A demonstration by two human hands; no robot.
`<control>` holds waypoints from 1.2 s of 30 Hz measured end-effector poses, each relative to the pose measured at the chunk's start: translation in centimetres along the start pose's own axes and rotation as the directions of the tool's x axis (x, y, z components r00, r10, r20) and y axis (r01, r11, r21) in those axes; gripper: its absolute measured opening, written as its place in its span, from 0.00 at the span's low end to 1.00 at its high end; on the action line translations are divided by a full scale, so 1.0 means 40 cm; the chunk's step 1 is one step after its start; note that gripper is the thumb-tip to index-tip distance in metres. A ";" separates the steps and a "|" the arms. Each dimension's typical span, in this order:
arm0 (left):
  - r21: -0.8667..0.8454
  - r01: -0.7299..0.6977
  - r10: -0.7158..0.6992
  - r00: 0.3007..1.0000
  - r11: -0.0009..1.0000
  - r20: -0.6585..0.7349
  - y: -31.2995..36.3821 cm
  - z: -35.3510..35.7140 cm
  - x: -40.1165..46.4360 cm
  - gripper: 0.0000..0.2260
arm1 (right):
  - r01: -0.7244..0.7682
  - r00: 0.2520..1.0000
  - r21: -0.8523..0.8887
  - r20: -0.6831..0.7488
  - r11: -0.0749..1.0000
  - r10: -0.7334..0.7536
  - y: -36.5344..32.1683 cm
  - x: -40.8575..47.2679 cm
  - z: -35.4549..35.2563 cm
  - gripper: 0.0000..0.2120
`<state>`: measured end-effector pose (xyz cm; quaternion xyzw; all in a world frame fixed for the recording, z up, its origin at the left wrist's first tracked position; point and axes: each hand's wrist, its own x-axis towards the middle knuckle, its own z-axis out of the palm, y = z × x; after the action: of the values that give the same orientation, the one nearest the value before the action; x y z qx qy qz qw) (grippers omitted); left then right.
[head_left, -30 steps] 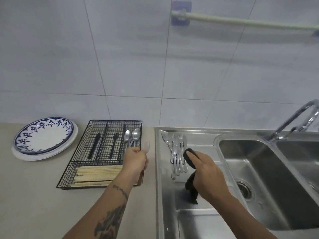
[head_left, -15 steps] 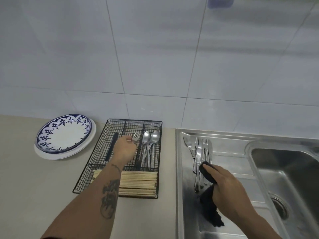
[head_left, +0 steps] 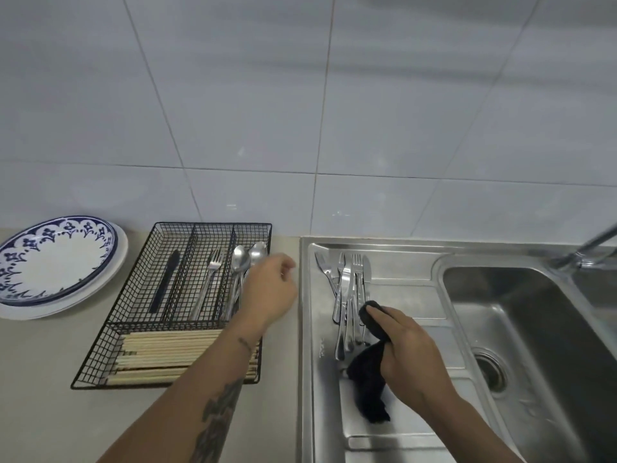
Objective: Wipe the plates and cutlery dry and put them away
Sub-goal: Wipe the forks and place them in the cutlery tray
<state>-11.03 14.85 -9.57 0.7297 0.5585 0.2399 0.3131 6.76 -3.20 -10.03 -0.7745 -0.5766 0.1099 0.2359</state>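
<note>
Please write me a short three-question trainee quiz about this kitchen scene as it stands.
1. True or false: the silver metal fork lies in the middle compartment of the black wire cutlery tray.
2. What does the right hand hold?
3. Where does the undried steel cutlery pile lie: A) sink basin, B) steel draining board, C) counter?

Key: 1 true; 2 the black cloth; 3 B.

Plates point(head_left: 50, 265) left of tray point(head_left: 213, 228) (fork point(head_left: 208, 282) inside); sink point(head_left: 534, 329) right.
</note>
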 end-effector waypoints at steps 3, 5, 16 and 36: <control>0.014 0.071 -0.072 0.991 0.997 0.117 0.050 0.121 0.020 0.06 | -0.008 1.000 0.014 -0.002 1.000 0.008 0.012 -0.005 0.001 0.31; 0.114 0.123 -0.137 0.983 0.986 0.124 0.076 0.194 0.036 0.08 | -0.012 1.000 0.017 -0.013 1.000 0.012 0.017 -0.012 -0.001 0.31; 0.408 0.116 -0.172 0.980 0.906 0.103 0.109 0.284 0.098 0.17 | -0.078 0.997 0.053 -0.018 0.996 0.079 0.062 -0.008 -0.022 0.32; 0.028 0.089 -0.094 0.931 0.996 0.354 0.148 0.051 -0.043 0.15 | -0.037 0.992 0.090 -0.119 0.995 0.048 0.022 -0.034 -0.072 0.31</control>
<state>-6.11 11.72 -6.68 0.7359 0.5276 0.0863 0.4155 8.36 -5.38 -8.13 -0.7806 -0.5393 0.0930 0.3020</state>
